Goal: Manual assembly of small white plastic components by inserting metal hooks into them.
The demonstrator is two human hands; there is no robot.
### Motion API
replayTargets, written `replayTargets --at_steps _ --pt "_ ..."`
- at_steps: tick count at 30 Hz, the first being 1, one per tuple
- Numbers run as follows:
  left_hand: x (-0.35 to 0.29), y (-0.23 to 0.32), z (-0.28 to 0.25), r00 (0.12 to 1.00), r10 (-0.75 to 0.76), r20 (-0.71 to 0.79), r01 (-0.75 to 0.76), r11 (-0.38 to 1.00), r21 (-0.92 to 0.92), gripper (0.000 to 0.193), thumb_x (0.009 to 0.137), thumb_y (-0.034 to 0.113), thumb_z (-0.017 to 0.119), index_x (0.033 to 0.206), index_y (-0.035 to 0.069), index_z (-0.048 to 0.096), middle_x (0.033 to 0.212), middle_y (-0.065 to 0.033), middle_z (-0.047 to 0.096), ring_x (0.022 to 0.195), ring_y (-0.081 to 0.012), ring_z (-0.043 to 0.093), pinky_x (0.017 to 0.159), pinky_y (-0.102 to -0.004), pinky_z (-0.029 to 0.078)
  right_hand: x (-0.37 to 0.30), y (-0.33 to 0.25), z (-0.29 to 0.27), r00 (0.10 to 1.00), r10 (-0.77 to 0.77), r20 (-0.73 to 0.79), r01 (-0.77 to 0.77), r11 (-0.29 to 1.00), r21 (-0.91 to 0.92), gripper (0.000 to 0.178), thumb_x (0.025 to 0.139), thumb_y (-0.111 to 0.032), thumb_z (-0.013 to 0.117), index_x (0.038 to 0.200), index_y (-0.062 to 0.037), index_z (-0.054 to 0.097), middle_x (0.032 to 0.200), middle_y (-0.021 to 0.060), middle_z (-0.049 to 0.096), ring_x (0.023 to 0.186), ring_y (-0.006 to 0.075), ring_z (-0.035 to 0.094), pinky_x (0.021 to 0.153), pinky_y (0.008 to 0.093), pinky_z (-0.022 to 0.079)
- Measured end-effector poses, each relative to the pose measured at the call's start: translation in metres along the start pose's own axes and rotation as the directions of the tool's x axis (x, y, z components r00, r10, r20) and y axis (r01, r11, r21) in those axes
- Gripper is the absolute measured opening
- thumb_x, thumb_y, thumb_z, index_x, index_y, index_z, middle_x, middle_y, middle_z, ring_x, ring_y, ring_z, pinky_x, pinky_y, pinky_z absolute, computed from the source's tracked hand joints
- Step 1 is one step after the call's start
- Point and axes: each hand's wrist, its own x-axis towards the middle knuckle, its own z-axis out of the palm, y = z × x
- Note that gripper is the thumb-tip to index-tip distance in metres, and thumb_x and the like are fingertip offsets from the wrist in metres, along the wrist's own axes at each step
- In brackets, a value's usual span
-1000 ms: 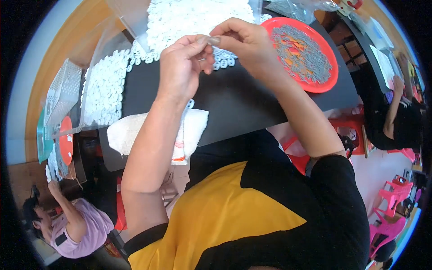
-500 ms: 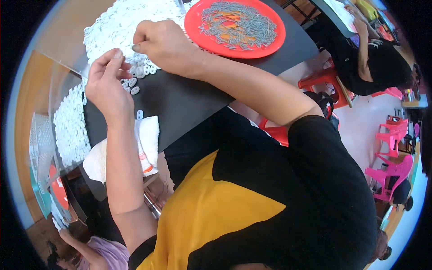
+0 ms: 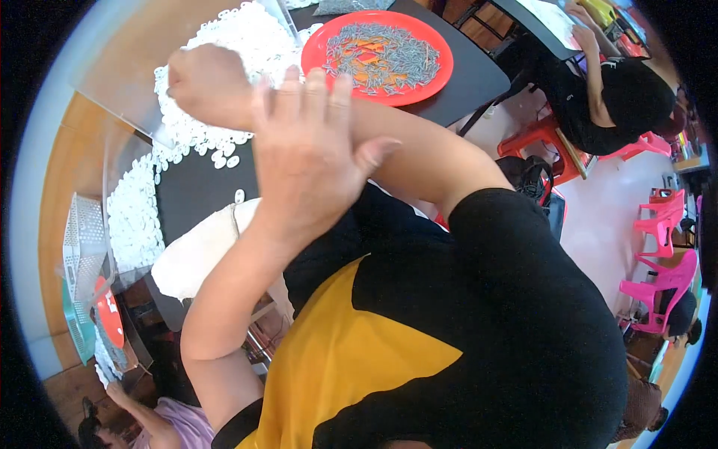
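Note:
My left hand [image 3: 307, 150] lies across my right forearm with its fingers stretched out and nothing in them. Past it, my right hand [image 3: 209, 86] is curled over a heap of small white oval pieces with holes [image 3: 254, 34]. Its fingertips are hidden, so whether it holds anything cannot be made out. Beside my right forearm sits a red oval plate [image 3: 444, 67] bearing many small grey screws [image 3: 419, 60]. A few loose white pieces [image 3: 232, 161] lie on the dark tabletop [image 3: 194, 183] near the heap.
Clear plastic walls flank the heap. A second white pile [image 3: 134, 217] lies at the left, and a folded whitish cloth [image 3: 198, 254] rests at the table's near edge. Other people work at tables at right and lower left. Red stools [image 3: 531, 135] and pink chairs [image 3: 662, 288] stand right.
My left hand has left its pinch by the white pieces and moved right onto my right forearm, its fingers now stretched. My right hand has shifted left and down, still curled.

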Motion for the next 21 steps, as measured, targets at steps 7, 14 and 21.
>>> replayTargets --at_steps 7,14,21 --pt "0.007 0.033 0.003 0.985 0.079 0.152 -0.02 0.935 -0.355 0.051 0.081 0.044 0.064 0.107 0.0 0.062 0.092 -0.0112 0.063 0.088 -0.0273 0.057 0.086 -0.0478 0.037 -0.023 -0.032 0.002 0.995 -0.082 0.05 0.075 0.989 0.125 0.015 0.073 -0.015 0.057 0.072 -0.0021 0.066 0.073 0.0204 0.066 0.072 0.0371 0.065 0.069 0.0453 0.051" --pt "-0.014 -0.046 -0.018 0.981 0.023 -0.19 -0.007 0.996 0.086 0.031 0.082 0.026 0.065 0.106 0.006 0.065 0.096 -0.0099 0.062 0.095 -0.0235 0.058 0.091 -0.0452 0.037 -0.039 0.04 -0.017 0.939 -0.218 0.267 0.141 0.95 0.278 0.017 0.079 -0.015 0.057 0.088 -0.0048 0.067 0.087 0.0159 0.068 0.086 0.0319 0.066 0.071 0.0434 0.051" --pt "-0.039 -0.132 -0.021 0.552 -0.65 0.521 0.624 -0.092 -0.776 0.028 0.09 0.027 0.059 0.096 0.0 0.068 0.081 -0.0063 0.064 0.072 -0.014 0.059 0.067 -0.0269 0.047 -0.066 0.054 -0.095 0.891 -0.445 -0.086 0.449 0.893 0.03 0.009 0.083 -0.011 0.063 0.09 -0.0037 0.063 0.081 0.0092 0.063 0.072 0.0278 0.062 0.065 0.0338 0.049"
